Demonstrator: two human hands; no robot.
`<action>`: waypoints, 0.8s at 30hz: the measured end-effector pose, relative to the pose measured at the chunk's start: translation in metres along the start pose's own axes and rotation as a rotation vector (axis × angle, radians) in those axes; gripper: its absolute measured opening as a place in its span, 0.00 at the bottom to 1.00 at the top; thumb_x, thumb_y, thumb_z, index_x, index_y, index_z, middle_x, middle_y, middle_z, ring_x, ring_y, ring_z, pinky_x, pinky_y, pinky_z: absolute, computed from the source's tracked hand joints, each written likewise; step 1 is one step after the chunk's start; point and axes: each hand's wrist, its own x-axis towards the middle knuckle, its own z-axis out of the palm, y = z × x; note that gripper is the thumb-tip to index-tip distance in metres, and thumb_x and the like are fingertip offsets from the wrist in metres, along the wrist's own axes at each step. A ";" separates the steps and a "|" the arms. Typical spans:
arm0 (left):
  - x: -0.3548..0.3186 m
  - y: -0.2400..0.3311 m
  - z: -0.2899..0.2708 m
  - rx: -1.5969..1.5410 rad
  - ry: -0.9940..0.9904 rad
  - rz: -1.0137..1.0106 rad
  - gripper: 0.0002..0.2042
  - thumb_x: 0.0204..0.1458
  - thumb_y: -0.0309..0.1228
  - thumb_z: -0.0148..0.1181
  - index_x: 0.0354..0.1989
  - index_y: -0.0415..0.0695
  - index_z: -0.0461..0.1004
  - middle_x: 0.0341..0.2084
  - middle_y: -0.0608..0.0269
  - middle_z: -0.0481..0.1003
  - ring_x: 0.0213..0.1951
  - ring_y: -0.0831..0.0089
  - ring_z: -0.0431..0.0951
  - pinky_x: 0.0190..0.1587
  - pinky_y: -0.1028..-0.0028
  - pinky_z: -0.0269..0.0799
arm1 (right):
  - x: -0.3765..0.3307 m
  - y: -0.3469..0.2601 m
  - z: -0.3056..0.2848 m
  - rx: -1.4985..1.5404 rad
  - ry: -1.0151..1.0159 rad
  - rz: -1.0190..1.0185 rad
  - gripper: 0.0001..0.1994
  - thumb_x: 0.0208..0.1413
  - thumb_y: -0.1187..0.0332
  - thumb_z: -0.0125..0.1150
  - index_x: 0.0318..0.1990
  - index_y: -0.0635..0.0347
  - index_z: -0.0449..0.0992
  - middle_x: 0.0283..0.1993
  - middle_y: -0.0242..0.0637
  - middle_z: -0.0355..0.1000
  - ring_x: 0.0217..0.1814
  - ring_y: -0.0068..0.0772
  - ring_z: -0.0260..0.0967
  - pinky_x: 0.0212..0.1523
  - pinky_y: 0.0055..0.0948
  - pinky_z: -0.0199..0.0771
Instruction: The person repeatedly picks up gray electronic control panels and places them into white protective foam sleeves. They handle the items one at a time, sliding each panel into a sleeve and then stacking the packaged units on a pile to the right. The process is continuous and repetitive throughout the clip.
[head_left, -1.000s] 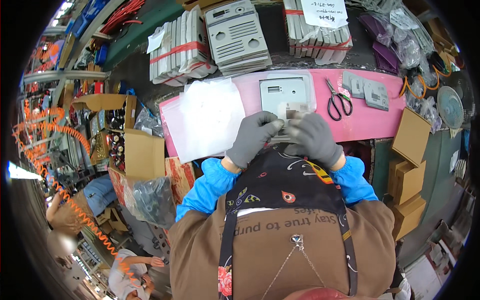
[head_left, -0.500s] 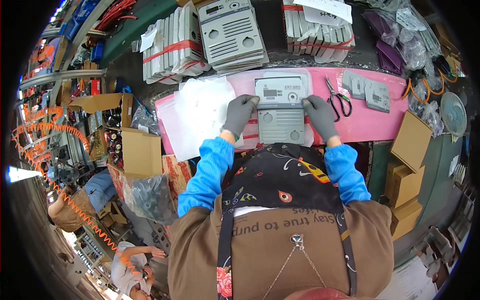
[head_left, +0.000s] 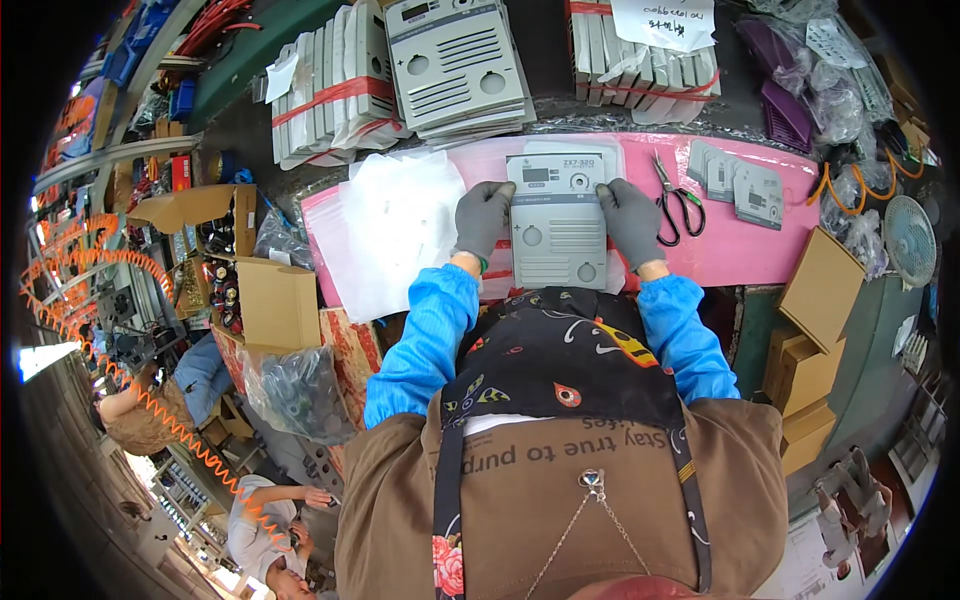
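A light grey panel [head_left: 556, 252] with slots and two round holes lies in front of me on the pink mat [head_left: 740, 258]. Over its upper part sits a thin grey label [head_left: 548, 186] with a dark window and a round cutout. My left hand [head_left: 484, 220], in a grey glove, pinches the label's left edge. At the opposite edge, my gloved right hand [head_left: 632, 224] has its thumb and fingers closed on the label too. Whether the label touches the panel all over, I cannot tell. Black-handled scissors [head_left: 680, 208] lie just right of my right hand.
White sheets [head_left: 408, 215] lie to the left. More grey labels [head_left: 757, 195] rest at the right. Behind stand a stack of slotted panels [head_left: 455, 65] and taped bundles [head_left: 335, 95]. Cardboard boxes [head_left: 815, 360] and a small fan [head_left: 909, 238] are at the right.
The label has come down over the panel's upper part and now lines up with its sides. Both hands shifted slightly with it; their pinch on its edges continues.
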 end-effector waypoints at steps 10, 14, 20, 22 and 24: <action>0.003 -0.006 0.002 0.001 0.039 0.011 0.14 0.56 0.38 0.64 0.39 0.37 0.80 0.31 0.64 0.80 0.30 0.79 0.78 0.33 0.78 0.76 | -0.001 -0.004 0.003 0.011 0.052 -0.017 0.14 0.62 0.55 0.54 0.32 0.56 0.73 0.30 0.43 0.73 0.33 0.51 0.72 0.32 0.48 0.70; -0.002 0.001 0.003 0.003 0.051 0.016 0.13 0.56 0.37 0.65 0.39 0.37 0.80 0.30 0.63 0.79 0.29 0.79 0.77 0.32 0.77 0.75 | -0.001 -0.002 0.006 0.033 0.052 -0.017 0.14 0.62 0.56 0.54 0.32 0.56 0.73 0.30 0.42 0.72 0.34 0.51 0.72 0.32 0.48 0.69; 0.004 -0.008 0.005 0.015 0.101 0.034 0.15 0.53 0.40 0.66 0.39 0.39 0.82 0.26 0.62 0.81 0.24 0.78 0.75 0.29 0.76 0.72 | -0.001 -0.002 0.007 0.054 0.062 -0.017 0.14 0.61 0.57 0.55 0.31 0.56 0.73 0.30 0.42 0.72 0.34 0.50 0.72 0.32 0.47 0.69; 0.004 -0.010 0.005 -0.011 0.095 0.042 0.15 0.53 0.40 0.66 0.39 0.39 0.82 0.26 0.62 0.81 0.24 0.78 0.75 0.29 0.76 0.72 | -0.001 -0.002 0.008 0.049 0.055 -0.008 0.14 0.61 0.57 0.55 0.31 0.56 0.73 0.30 0.42 0.72 0.34 0.49 0.72 0.32 0.46 0.69; 0.004 -0.010 0.006 -0.023 0.094 0.044 0.15 0.53 0.40 0.66 0.39 0.39 0.82 0.25 0.62 0.80 0.24 0.78 0.75 0.29 0.75 0.72 | -0.001 -0.002 0.007 0.053 0.064 -0.012 0.14 0.61 0.57 0.55 0.31 0.57 0.73 0.30 0.41 0.72 0.33 0.49 0.72 0.31 0.46 0.69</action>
